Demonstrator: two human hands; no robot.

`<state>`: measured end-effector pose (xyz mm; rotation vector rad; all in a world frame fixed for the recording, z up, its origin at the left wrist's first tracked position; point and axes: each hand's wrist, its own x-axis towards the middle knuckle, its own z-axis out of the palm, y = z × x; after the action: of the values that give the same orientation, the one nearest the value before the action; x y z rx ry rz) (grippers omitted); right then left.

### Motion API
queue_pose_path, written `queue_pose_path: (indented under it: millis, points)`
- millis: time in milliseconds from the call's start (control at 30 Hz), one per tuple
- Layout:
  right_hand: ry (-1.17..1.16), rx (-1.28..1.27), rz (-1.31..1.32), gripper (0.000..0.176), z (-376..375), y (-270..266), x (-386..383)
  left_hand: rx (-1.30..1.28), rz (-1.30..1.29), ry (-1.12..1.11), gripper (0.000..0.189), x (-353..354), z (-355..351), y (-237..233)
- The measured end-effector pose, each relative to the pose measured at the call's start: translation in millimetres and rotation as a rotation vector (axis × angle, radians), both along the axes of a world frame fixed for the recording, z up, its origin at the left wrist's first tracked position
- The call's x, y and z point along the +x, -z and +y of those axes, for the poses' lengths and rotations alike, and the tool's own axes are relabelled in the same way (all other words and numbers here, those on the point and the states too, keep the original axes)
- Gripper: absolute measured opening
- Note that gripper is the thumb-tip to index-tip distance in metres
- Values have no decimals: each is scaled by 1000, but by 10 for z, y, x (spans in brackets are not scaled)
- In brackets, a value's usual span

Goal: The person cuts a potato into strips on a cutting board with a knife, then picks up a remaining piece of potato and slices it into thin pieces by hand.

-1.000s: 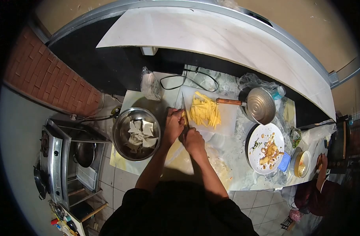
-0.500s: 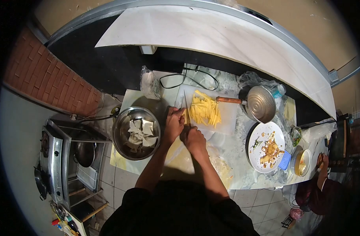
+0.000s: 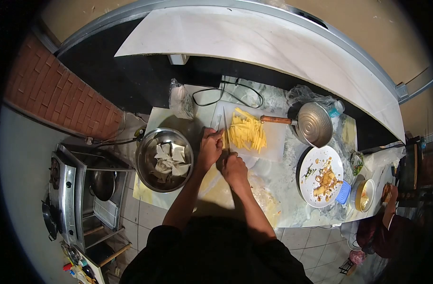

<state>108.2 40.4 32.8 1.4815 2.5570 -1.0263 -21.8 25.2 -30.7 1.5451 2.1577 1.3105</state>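
My right hand (image 3: 235, 169) is wrapped around the handle of a kitchen knife (image 3: 226, 128), whose long blade points away from me over the white cutting board (image 3: 272, 142). Just left of the blade, my left hand (image 3: 210, 146) has its fingers bent and closed on a small yellow piece of potato, mostly hidden by the fingertips. A pile of potato strips (image 3: 246, 130) lies on the board right of the blade. Left of my hands, a steel bowl (image 3: 141, 166) holds white, folded, sheet-like pieces (image 3: 171, 161).
A hammered saucepan (image 3: 315, 124) reaches its wooden handle over the board. Beyond it are a white plate (image 3: 334, 161) of peelings, a blue plastic item (image 3: 343, 192) and a bowl (image 3: 357, 201). A cable (image 3: 207, 103) lies behind. Another person's hand (image 3: 391, 191) is far right.
The knife blade has shifted slightly right, against the potato strips. Both my hands stay in nearly the same place. The other person's hand at far right has moved slightly.
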Motion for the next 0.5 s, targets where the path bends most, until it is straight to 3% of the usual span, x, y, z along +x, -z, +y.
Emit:
queue_pose_path:
  millis: [400, 500]
  points:
    - [22, 30, 53, 36, -80, 92, -47, -5, -82, -27, 40, 12, 8, 7]
    - [-9, -2, -68, 33, -94, -19, -97, -17, -84, -12, 39, 4, -3, -18]
